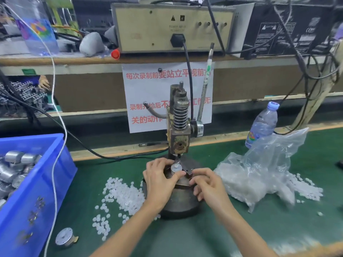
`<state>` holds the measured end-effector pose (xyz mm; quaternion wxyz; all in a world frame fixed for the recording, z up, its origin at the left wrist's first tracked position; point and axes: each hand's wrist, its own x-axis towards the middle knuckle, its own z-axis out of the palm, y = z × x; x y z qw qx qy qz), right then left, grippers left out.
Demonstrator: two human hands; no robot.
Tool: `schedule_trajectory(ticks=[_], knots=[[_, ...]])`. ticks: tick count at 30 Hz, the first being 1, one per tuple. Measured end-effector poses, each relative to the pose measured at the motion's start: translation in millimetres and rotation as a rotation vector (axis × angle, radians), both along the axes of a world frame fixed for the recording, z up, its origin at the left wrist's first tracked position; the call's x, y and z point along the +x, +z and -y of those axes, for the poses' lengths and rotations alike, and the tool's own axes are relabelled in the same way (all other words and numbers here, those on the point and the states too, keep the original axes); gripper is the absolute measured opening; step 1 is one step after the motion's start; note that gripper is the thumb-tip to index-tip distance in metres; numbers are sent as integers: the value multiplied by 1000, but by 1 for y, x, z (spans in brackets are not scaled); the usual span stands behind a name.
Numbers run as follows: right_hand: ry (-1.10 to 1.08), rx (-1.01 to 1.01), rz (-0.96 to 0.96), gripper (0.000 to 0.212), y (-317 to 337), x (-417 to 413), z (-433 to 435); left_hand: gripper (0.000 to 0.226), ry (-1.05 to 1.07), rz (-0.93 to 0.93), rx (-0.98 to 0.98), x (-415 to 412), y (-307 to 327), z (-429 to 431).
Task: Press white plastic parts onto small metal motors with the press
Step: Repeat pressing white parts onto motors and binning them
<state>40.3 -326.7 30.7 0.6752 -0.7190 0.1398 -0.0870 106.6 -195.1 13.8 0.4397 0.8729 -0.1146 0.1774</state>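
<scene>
A small hand press [179, 127] with a spring and a long lever [205, 86] stands on a round metal base [181, 199]. On the base, under the ram, sits a small metal motor [176, 168]. My left hand [159, 180] grips that motor with thumb and fingers. My right hand [207, 184] rests on the base just right of it, fingers curled; what they pinch is too small to tell. White plastic parts [120, 193] lie scattered left of the base.
A blue bin [37, 182] of motors stands at the left. One loose motor [65, 237] lies on the green mat near the front. A clear bag [259, 175] of white parts and a water bottle [262, 125] are at the right. Cables cross the left.
</scene>
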Motion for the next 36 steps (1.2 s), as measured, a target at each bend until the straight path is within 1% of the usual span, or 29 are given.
schedule_trajectory(ticks=[2, 4, 6, 8, 9, 11, 13, 14, 16, 18, 21, 24, 27, 29, 33, 36], knots=[[-76, -67, 78, 22, 12, 8, 7, 35, -6, -20, -6, 2, -3, -1], [-159, -155, 211, 21, 39, 21, 14, 31, -27, -47, -40, 3, -4, -1], [-257, -187, 387, 19, 81, 40, 24, 30, -38, -53, -46, 3, -5, -2], [-313, -206, 533, 26, 129, 63, 32, 32, -32, -47, -29, 3, -6, -2], [-303, -202, 554, 32, 153, 76, 35, 34, -29, -46, -18, 3, -6, -2], [-198, -137, 483, 42, 196, 97, 38, 35, -31, -43, 9, 2, -5, -2], [-82, -133, 404, 36, 222, 107, 37, 36, -35, -39, 30, 1, -5, -3], [-76, -156, 411, 29, 226, 108, 35, 37, -35, -38, 31, 1, -4, -3], [-158, -233, 493, 14, 223, 100, 31, 37, -37, -35, 24, 1, -5, -4], [-260, -285, 623, 20, 209, 81, 25, 37, -37, -29, 16, 1, -5, -3], [-329, -206, 809, 28, 178, 43, 12, 37, -33, -26, 11, 1, -4, -3], [-317, -116, 951, 25, 145, 12, -1, 36, -25, -20, 1, 2, -5, -2], [-282, -77, 969, 21, 130, 4, -7, 35, -16, -16, -6, 2, -5, -2], [-312, -72, 968, 19, 129, 4, -9, 36, -13, -29, 2, 1, -5, -1], [-361, -109, 1004, 18, 131, 9, -11, 36, -26, -32, 5, 1, -5, -3], [-391, -142, 968, 18, 145, 20, -8, 37, -26, -34, 16, 0, -5, -3]])
